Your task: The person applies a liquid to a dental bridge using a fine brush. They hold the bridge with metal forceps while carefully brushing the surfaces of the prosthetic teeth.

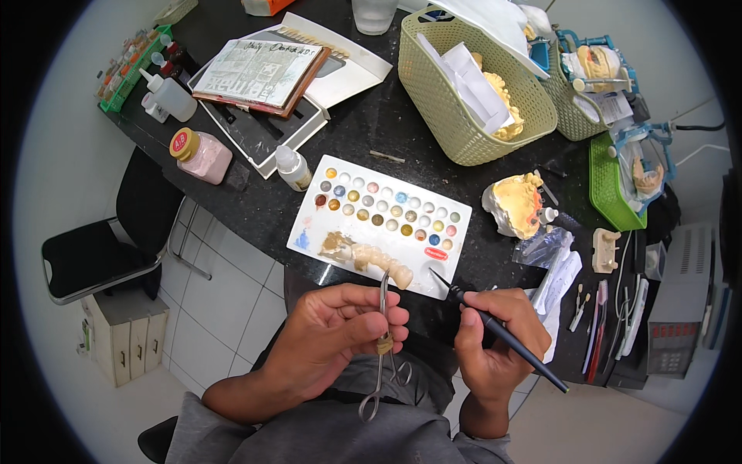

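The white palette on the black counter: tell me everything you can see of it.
The white palette is a flat rectangular tray, plastic or ceramic by its look, lying tilted on the black counter just beyond both hands. Rows of small round wells hold dabs of brown, yellow, grey, pink and blue colour. Its near left part is smeared with blue and tan mix. The row of teeth held in the forceps hovers over or rests on its near edge.

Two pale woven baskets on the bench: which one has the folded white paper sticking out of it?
The bigger basket, nearer the palette, holds folded white paper over a yellow cast. The smaller basket, further right, holds a cast in a blue frame.
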A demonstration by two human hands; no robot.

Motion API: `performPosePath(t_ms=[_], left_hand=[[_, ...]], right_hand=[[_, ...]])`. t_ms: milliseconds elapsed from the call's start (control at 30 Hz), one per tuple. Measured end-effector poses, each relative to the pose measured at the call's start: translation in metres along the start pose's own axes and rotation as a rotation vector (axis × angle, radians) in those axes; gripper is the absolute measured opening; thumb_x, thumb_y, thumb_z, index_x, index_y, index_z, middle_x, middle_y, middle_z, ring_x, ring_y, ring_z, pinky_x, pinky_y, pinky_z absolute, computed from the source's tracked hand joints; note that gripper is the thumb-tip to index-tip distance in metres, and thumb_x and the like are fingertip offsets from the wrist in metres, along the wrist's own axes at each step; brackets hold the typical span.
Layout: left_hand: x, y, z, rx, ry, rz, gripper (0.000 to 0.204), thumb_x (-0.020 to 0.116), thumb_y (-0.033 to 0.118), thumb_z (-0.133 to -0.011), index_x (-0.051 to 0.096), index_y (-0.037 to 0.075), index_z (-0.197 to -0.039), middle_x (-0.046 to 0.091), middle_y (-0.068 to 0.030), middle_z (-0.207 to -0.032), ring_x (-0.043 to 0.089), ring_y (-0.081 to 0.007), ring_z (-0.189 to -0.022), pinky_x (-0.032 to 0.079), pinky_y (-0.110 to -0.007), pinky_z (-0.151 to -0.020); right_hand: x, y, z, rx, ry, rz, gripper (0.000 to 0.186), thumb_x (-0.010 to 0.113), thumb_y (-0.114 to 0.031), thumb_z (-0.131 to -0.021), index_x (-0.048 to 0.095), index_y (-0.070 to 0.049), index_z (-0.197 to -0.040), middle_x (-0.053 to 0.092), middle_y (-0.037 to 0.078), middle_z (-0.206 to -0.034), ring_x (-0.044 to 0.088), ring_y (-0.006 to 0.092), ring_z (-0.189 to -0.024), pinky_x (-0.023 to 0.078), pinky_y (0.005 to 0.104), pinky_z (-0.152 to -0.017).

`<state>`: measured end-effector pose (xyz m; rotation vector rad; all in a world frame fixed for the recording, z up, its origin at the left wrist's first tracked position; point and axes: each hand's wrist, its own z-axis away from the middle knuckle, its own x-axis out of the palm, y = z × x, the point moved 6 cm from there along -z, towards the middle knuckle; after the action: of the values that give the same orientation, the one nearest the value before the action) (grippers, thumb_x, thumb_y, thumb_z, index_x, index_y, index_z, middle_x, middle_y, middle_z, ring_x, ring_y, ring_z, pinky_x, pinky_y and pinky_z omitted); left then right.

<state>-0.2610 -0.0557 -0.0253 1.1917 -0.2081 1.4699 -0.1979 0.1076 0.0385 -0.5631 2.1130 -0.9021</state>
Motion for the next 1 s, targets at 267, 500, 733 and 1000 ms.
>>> performPosePath(t_ms=[267,500,733,1000], left_hand=[[0.000,0.000,-0.002,-0.019,0.030,-0.031,0.027,0.061,0.011,-0.089,0.055,-0.002,-0.112,0.066,-0.0147,-0.098,0.067,-0.0226,-0.086,0.057,-0.035,-0.077],[0.001,0.001,-0.003,-0.034,0.028,-0.025,0.028,0.059,0.013,-0.091,0.055,-0.003,-0.114,0.066,-0.0140,-0.097,0.067,-0.0197,-0.083,0.057,-0.033,-0.074],[0.000,0.001,-0.004,-0.037,0.025,-0.013,0.028,0.058,0.013,-0.092,0.055,-0.003,-0.114,0.067,-0.0139,-0.096,0.068,-0.0192,-0.082,0.058,-0.033,-0.072],[0.000,0.001,-0.003,-0.059,-0.004,-0.010,0.030,0.058,0.014,-0.092,0.054,-0.003,-0.116,0.065,-0.0145,-0.101,0.066,-0.0193,-0.086,0.056,-0.031,-0.076]], right_hand=[[-0.012,-0.005,0.015,-0.091,0.116,-0.186,0.012,0.067,0.000,-0.071,0.064,0.003,-0.082,0.064,0.013,-0.068,0.062,0.0207,-0.056,0.050,0.0269,-0.052],[0.004,-0.006,0.021,-0.132,0.131,-0.331,0.020,0.070,0.004,-0.069,0.063,0.003,-0.088,0.064,0.015,-0.072,0.064,0.0208,-0.059,0.050,0.0250,-0.050],[0.006,-0.007,0.016,-0.141,0.072,-0.314,0.019,0.070,0.003,-0.068,0.064,0.004,-0.087,0.064,0.015,-0.071,0.065,0.0208,-0.059,0.051,0.0249,-0.051],[0.005,-0.005,0.017,-0.121,0.093,-0.335,0.017,0.069,0.004,-0.070,0.064,0.005,-0.086,0.064,0.014,-0.070,0.065,0.0211,-0.059,0.051,0.0251,-0.051]])
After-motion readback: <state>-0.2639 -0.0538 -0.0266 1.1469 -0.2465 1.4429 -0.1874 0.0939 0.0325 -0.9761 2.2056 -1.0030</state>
